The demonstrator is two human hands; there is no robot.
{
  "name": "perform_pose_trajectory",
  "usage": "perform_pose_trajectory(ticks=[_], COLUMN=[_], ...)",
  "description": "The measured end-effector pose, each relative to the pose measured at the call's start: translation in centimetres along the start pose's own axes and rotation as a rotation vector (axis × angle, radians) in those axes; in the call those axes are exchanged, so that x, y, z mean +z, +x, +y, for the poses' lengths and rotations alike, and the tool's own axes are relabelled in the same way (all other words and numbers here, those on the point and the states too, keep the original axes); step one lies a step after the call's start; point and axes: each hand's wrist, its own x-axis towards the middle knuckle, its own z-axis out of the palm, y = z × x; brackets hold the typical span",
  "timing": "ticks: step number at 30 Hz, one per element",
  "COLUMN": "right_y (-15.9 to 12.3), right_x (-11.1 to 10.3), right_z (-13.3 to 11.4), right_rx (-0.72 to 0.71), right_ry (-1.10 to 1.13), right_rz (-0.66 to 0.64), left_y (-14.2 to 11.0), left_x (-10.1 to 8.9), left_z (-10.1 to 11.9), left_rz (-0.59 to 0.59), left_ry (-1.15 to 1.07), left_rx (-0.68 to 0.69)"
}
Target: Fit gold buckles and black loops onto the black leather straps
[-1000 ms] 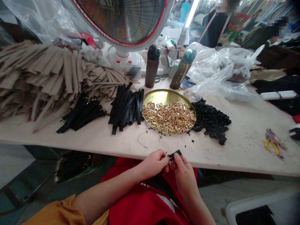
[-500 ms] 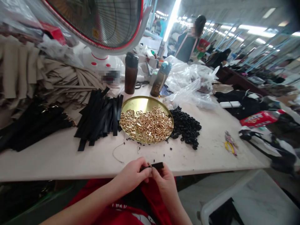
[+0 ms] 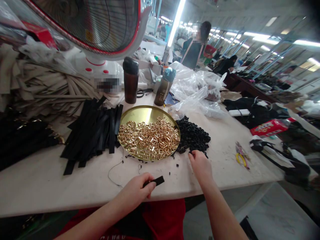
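My left hand (image 3: 140, 188) is closed around a short black strap (image 3: 159, 181), whose end sticks out to the right past the fingers, just above the table's front edge. My right hand (image 3: 200, 165) reaches to the near edge of a heap of small black pieces (image 3: 193, 133). Its fingertips are pressed together there; whatever lies between them is too small to make out. Between and beyond my hands stands a round gold tray (image 3: 132, 111) filled with gold-coloured metal buckles (image 3: 152, 140). Black straps (image 3: 93, 133) lie in a stack to the left of the tray.
A fan (image 3: 100, 26) stands at the back left, beside a dark bottle (image 3: 130, 81) and a grey bottle (image 3: 165, 88). Clear plastic bags (image 3: 197, 86) lie behind the heap. Yellow-handled pliers (image 3: 241, 158) and a red-labelled bottle (image 3: 271, 127) are at right. A person (image 3: 195, 46) stands farther off.
My right hand has left the strap and moved right and forward to the black heap. My left hand still holds the strap, slightly further left. The view has shifted a little.
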Motion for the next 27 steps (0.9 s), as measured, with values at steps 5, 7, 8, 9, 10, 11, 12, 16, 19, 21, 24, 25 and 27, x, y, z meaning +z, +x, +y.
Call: perform_pose_trajectory(ticks=[5, 7, 8, 9, 10, 11, 12, 16, 19, 21, 24, 25, 27], right_y=[0.1, -1.8, -3.0, -4.5, -6.0, -7.6, -9.1, -13.6, -15.1, -15.9, -17.0, -17.3, -17.9], right_x=[0.7, 0.5, 0.4, 0.3, 0.1, 0.0, -0.1, 0.0, 0.1, 0.1, -0.1, -0.3, -0.6], right_z=[-0.7, -1.7, -2.3, -3.1, -3.9, -4.9, -5.8, -8.6, -8.9, -8.8, -8.6, -8.7, -8.7], right_rx=[0.009, -0.013, -0.022, -0.017, 0.003, 0.060, 0.136, 0.374, 0.337, 0.224, 0.071, 0.067, 0.138], right_ry=[0.047, 0.113, 0.173, 0.276, 0.409, 0.623, 0.836, 1.279, 1.193, 1.049, 0.916, 0.917, 0.970], right_rz=[-0.018, -0.066, -0.109, -0.169, -0.241, -0.328, -0.404, -0.465, -0.449, -0.444, -0.425, -0.421, -0.418], left_y=[-1.0, -1.4, -1.6, -1.7, -1.9, -2.1, -2.3, -3.8, -5.3, -6.0, -6.9, -7.1, -7.8], left_x=[0.2, 0.1, 0.1, 0.2, 0.2, 0.3, 0.5, 0.7, 0.4, 0.2, 0.3, 0.4, 0.7], left_z=[-0.1, 0.1, 0.3, 0.6, 0.9, 1.1, 1.4, 1.7, 1.2, 0.9, 0.8, 0.8, 0.8], left_rz=[0.039, 0.088, 0.113, 0.137, 0.160, 0.181, 0.197, 0.222, 0.197, 0.166, 0.133, 0.132, 0.142], left_ry=[-0.044, -0.073, -0.095, -0.120, -0.144, -0.160, -0.164, -0.049, 0.111, 0.196, 0.255, 0.257, 0.238], left_rx=[0.008, 0.022, 0.038, 0.063, 0.094, 0.129, 0.160, 0.201, 0.192, 0.187, 0.191, 0.196, 0.217])
